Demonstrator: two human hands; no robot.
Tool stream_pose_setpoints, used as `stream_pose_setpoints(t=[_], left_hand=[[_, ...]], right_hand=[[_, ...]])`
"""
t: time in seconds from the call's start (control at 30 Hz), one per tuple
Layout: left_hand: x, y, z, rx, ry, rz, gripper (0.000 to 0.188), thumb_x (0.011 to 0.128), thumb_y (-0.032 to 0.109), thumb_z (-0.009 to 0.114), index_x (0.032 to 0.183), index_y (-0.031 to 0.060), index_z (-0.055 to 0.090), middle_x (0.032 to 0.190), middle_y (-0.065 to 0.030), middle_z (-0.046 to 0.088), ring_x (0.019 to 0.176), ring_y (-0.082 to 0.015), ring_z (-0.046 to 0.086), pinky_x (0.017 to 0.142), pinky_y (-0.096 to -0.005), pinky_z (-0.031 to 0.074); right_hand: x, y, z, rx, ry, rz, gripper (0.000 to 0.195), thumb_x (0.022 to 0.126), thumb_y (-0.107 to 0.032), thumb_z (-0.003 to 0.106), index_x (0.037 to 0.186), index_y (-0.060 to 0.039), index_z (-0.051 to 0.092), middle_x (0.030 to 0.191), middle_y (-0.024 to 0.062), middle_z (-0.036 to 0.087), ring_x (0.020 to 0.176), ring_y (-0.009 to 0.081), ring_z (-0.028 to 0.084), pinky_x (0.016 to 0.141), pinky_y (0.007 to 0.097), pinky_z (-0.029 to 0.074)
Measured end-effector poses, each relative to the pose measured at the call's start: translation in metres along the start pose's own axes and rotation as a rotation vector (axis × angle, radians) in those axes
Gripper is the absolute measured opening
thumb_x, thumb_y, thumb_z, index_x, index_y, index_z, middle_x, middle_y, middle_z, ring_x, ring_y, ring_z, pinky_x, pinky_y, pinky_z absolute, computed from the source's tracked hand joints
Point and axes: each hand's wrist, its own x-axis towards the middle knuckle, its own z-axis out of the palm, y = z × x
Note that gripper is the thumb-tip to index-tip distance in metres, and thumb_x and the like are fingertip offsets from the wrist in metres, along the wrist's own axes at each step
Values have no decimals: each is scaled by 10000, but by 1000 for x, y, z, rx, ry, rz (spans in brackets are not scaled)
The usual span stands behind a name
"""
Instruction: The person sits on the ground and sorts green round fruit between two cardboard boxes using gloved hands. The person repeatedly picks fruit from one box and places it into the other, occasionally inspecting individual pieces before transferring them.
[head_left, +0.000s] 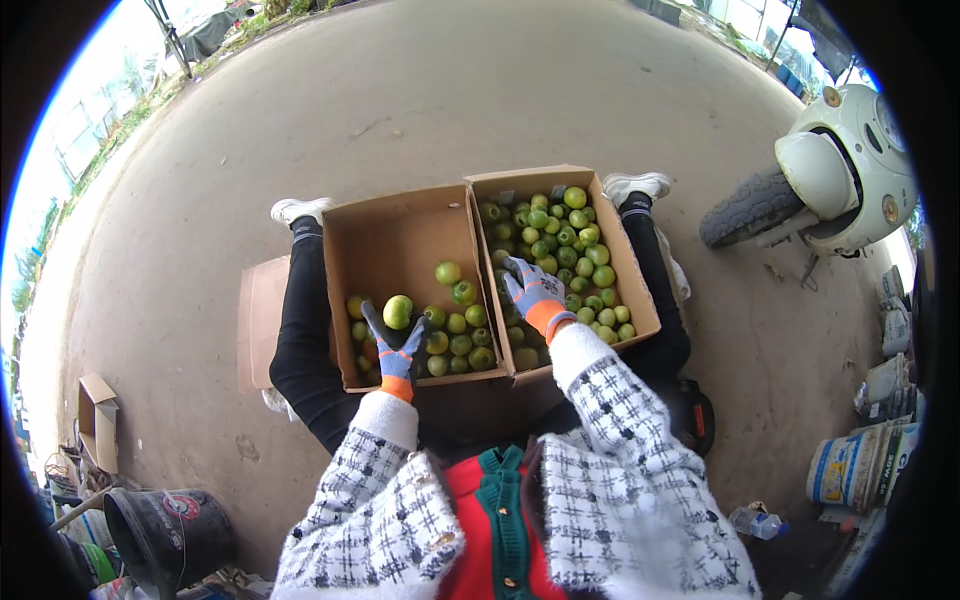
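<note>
Two open cardboard boxes stand side by side between my legs. In the left box (397, 217), green tomatoes (459, 345) lie mostly along the near side and right part, over bare cardboard. My left hand (396, 345), in a grey and orange work glove, holds a larger pale green tomato (397, 311) above that box. The right box (634, 281) holds many green tomatoes (566, 236) of mixed sizes. My right hand (536, 291), gloved alike, reaches down among them at the box's left side; its fingertips touch the tomatoes, and whether they grip one cannot be told.
A scooter's front wheel (750, 206) stands on the ground at the right. Black bucket (169, 532) and small open carton (97, 424) are at lower left. Plastic bottle (757, 523) and white buckets (844, 469) are at lower right. A cardboard piece (259, 326) lies beside my left leg.
</note>
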Motion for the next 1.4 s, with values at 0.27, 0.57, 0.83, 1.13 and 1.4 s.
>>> stream_pose_setpoints(t=[0.27,0.57,0.83,1.13,1.4], left_hand=[[-7,3,2,108,-199,19,1055,793,-25,672,1504,268,-51,1361,-185,420,1090,-233,536,933,-357,467],[-16,-5,2,277,-285,-110,836,823,55,691,1497,119,200,1199,-133,559,1073,-190,552,938,-304,436],[-24,12,14,747,-416,130,820,780,163,734,1462,87,284,1163,-198,605,1079,-316,597,951,-386,448],[-29,37,31,768,-588,399,1017,638,184,802,1462,25,227,1241,-191,566,1121,-348,559,960,-402,431],[-16,8,14,113,-263,-232,435,850,248,697,1190,20,550,974,-98,669,837,-169,639,762,-295,521]], right_hand=[[41,25,39,61,-427,147,516,916,-576,336,1359,-327,427,1232,76,593,1181,331,512,1089,546,186],[10,25,23,30,-36,301,500,849,-541,537,1247,-245,472,1006,119,678,1003,306,610,1042,482,284],[10,30,20,77,240,350,561,783,-437,693,1198,-131,473,1015,118,650,1007,298,594,965,430,369],[-90,-56,-27,327,172,-464,504,719,-345,770,1083,-70,554,962,114,656,912,328,612,840,416,449],[-69,-45,-33,287,11,-249,375,842,-405,621,1099,-132,619,911,98,678,891,298,612,841,421,420]])
